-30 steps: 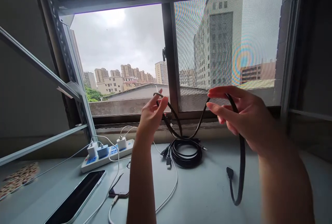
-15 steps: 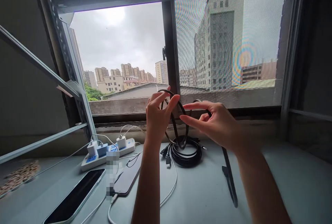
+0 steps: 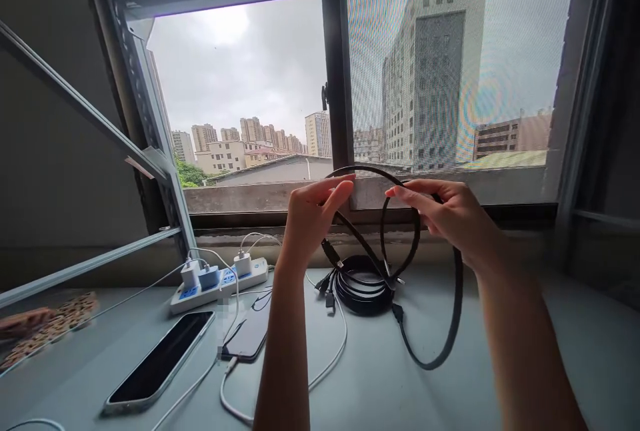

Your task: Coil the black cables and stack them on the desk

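A black cable (image 3: 457,304) hangs in loops between my two hands, above the desk. My left hand (image 3: 314,214) has its thumb and fingers closed around one side of the loop; the fingers partly hide the cable there. Between thumb and forefinger, my right hand (image 3: 450,211) pinches the cable where the loop crosses over. One plug (image 3: 332,254) dangles below my left hand. The other end droops under my right hand and curves up to a second plug (image 3: 397,313). Behind the loops, a coiled black cable (image 3: 367,304) lies on the desk with its plugs beside it.
On the left are a white power strip (image 3: 256,272) with chargers, a phone (image 3: 163,361) and another phone (image 3: 250,334) with white cables. What looks like another person's hand (image 3: 25,321) is at far left. A metal frame (image 3: 170,184) stands before the window.
My right hand has moved right and up, away from my left, drawing the loop wider. The hanging end has swung leftward. A hand-like shape has appeared at far left.
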Demonstrator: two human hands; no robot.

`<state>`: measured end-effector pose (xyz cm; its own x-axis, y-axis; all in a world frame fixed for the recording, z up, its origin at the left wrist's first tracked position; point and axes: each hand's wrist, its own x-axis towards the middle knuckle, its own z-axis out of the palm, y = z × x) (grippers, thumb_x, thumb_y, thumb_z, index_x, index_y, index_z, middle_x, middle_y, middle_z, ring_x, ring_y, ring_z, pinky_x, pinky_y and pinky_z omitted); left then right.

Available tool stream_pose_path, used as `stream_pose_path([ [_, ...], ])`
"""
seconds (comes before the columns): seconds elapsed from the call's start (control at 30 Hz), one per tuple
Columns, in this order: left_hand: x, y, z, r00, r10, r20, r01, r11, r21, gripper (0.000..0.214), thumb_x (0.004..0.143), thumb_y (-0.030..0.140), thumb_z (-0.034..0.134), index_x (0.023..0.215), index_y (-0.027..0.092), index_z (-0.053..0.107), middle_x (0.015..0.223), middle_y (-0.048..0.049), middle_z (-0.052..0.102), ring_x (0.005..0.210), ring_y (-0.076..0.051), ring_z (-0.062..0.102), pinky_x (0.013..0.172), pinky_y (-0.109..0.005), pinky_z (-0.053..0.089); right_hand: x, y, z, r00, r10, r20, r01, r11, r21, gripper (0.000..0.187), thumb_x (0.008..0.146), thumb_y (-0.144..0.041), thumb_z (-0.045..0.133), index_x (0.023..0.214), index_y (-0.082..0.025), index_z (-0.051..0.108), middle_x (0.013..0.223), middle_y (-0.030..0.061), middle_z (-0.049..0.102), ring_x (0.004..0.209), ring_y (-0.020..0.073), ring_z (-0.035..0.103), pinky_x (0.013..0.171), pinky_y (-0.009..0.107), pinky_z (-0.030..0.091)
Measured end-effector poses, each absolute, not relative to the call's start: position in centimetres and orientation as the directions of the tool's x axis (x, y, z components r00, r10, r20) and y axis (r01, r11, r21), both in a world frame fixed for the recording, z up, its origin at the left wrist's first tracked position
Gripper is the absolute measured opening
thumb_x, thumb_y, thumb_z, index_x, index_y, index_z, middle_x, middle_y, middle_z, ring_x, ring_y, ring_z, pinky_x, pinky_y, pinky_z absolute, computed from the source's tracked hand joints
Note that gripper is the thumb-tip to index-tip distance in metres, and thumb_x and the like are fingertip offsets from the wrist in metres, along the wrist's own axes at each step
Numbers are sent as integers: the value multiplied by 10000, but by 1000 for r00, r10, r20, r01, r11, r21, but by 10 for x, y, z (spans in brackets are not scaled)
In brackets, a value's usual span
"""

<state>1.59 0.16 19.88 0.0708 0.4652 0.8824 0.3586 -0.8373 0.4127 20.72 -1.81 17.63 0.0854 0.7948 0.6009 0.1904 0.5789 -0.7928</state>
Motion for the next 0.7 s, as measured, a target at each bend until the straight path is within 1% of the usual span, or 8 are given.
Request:
stream_pose_path([
  [0.1,18,0,199,15,448,894,378,-830,410,360,781,461,650,1032,212,720,472,62,456,455,-95,410,507,-255,371,206,-13,175,123,787,605,208,575,-791,331,723,-506,702,871,-214,753,482,-60,353,422,56,298,370,199,209],
  [0.2,18,-2,198,-70,336,939,530,-785,320,511,710,387,748,1188,250,632,794,-17,652,774,-164,583,739,-310,459,200,-14,175,139,723,677,294,622,-725,336,723,-513,698,858,-211,756,506,-43,420,446,67,368,396,210,265],
  [0.27,17,-3,198,-86,283,955,621,-735,274,492,684,399,771,1143,276,645,996,-54,654,943,-204,570,810,-341,456,195,-18,176,145,651,745,366,664,-652,294,733,-480,698,850,-218,762,509,-44,435,442,59,360,410,215,268],
  [0.3,15,-3,198,-66,291,955,629,-731,266,410,699,413,757,1075,277,667,1006,-53,654,947,-203,571,806,-341,461,193,-20,176,150,620,770,395,676,-621,270,734,-461,702,843,-222,765,513,-44,448,438,54,357,414,216,269],
  [0.37,12,-3,198,39,370,928,557,-779,287,206,773,431,680,856,243,684,845,-31,668,811,-162,597,726,-301,478,190,-24,176,168,588,791,418,684,-597,245,727,-435,713,843,-227,768,530,-40,492,420,47,383,411,216,282],
  [0.47,9,-2,198,196,518,833,339,-833,438,394,850,443,569,545,194,539,511,17,559,457,-73,519,486,-221,423,188,-26,177,193,613,766,352,685,-637,248,728,-415,716,864,-214,765,540,-26,555,413,70,495,388,212,323],
  [0.6,11,-6,200,144,619,772,120,-785,607,442,839,473,580,508,191,499,383,45,472,274,-44,421,304,-198,283,185,-26,177,148,655,741,257,699,-668,335,732,-415,717,973,-184,741,647,26,669,482,125,613,354,204,365],
  [0.7,16,-11,201,-22,645,763,31,-763,646,408,823,477,609,543,189,537,357,58,451,248,-50,417,270,-196,253,179,-29,176,135,611,780,239,744,-624,515,674,-412,767,1143,-220,676,964,76,718,627,171,691,355,195,417],
])
